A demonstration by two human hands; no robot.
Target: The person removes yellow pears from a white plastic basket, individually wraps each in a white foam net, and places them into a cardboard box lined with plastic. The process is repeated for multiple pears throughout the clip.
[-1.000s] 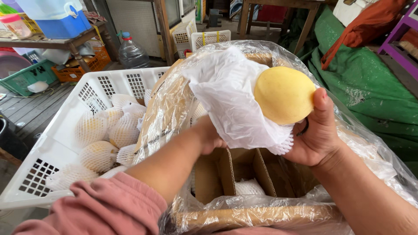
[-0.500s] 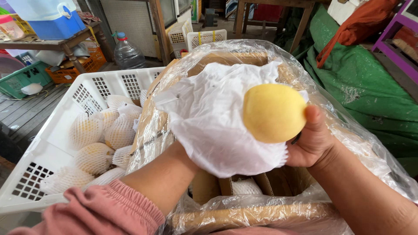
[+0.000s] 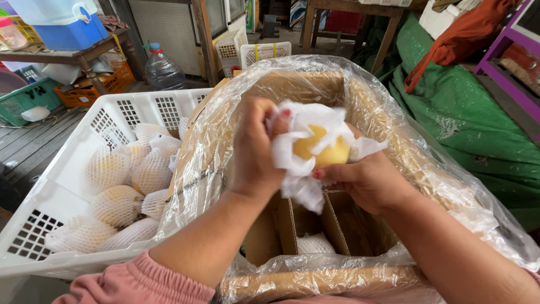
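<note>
Fingers [image 3: 264, 121] of both hands wrap white paper [image 3: 298, 141] round yellow fruit [image 3: 320, 152] over lined cardboard box [image 3: 304, 84].

Wooden tables [image 3: 67, 56], plank floor [image 3: 28, 141], perhaps daylight.

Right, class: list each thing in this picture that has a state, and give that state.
yellow fruit: half wrapped in white paper
left hand: closed on the paper
right hand: gripping fruit from below
cardboard box: open, lined with clear plastic
white crate: holds fruits in foam nets
plastic bottle: upright, capped
</note>
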